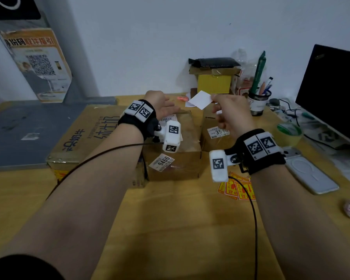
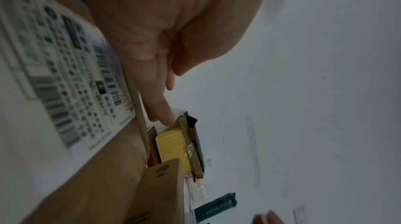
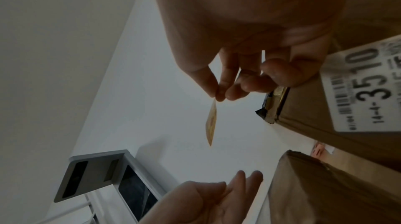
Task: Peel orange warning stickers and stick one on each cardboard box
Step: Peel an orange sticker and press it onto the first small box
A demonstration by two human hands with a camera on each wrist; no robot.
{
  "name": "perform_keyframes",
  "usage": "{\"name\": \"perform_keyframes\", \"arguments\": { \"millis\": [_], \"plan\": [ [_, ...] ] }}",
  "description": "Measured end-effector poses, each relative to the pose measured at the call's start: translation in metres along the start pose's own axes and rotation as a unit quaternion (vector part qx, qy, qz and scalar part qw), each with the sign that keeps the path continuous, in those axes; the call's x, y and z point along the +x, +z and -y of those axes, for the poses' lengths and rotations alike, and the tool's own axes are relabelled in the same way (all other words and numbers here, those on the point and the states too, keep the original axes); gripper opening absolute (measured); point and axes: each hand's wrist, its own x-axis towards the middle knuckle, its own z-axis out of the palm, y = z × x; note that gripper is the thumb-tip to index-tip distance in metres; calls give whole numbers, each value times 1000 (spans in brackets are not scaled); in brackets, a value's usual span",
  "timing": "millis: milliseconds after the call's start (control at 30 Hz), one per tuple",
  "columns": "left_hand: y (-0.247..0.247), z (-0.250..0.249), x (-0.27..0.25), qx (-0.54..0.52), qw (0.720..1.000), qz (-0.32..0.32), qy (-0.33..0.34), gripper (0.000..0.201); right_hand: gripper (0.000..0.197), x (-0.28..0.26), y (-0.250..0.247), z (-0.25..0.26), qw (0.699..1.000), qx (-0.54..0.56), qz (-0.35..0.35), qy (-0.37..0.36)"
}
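big flat box [image 1: 85,134]: lies under the left forearm.
middle box [image 1: 176,156]: sits under the left hand [image 1: 162,106], whose fingers are relaxed and hold nothing.
right box [image 1: 214,128]: sits below the right hand [image 1: 232,112].
sticker [image 1: 201,100]: pinched by the right thumb and fingertips; lower it flat, then smooth from one edge.
spare stickers [image 1: 236,188]: lie beneath the right wrist.

Brown cardboard boxes [image 1: 176,150] carry white labels [image 1: 161,162] with black print. Loose warning stickers [image 1: 236,188]: orange with red markings. Rear small box [image 1: 214,84]: yellow. Monitor [image 1: 332,91]: black.

"9466" label [image 1: 161,162]; "14-4-3510" label [image 3: 366,88]
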Motion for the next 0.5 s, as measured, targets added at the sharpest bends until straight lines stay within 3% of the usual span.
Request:
{"name": "perform_keyframes", "arguments": {
  "millis": [167, 300, 400, 500],
  "plan": [
    [0, -1, -33, 101, 987, 14, 124, 23, 15, -12, 4, 5, 1000, -26, 0, -11],
    [3, 10, -67, 263, 928, 30, 263, 29, 15, -26, 11, 12, 999, -46, 12, -25],
    [0, 26, -78, 291, 915, 45, 274, 16, 14, -34, 17, 14, 997, -52, 29, -40],
    [-6, 40, -81, 280, 914, 40, 292, 23, 20, -43, 25, 10, 995, -66, 53, -61]
  ]
}}
